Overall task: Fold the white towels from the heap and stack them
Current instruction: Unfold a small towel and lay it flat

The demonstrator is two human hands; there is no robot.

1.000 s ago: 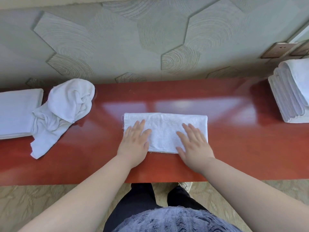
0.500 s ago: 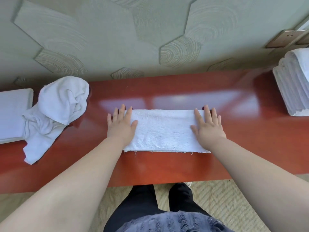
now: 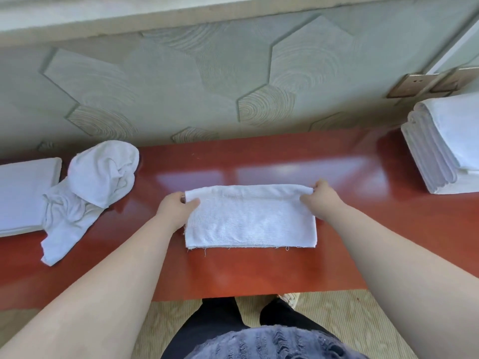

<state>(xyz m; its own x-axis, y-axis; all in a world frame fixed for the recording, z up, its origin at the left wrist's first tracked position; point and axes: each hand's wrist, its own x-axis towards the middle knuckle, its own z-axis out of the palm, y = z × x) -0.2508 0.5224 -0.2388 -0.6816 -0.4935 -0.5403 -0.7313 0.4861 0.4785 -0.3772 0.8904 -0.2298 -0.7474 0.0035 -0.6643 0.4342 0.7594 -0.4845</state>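
Note:
A white towel, folded into a long rectangle, lies in the middle of the red table. My left hand pinches its far left corner, thumb on top. My right hand pinches its far right corner. The far edge is lifted slightly off the table. To the left sits a heap of crumpled white towels. A stack of folded white towels stands at the far right of the table.
A flat folded white cloth lies at the left edge, partly under the heap. A patterned wall runs right behind the table. My dark-trousered legs stand at the table's near edge on a woven floor.
Both hands pressed flat on the towel, slid outwards to its ends, and now pinch its two far corners. The far edge has lifted a little.

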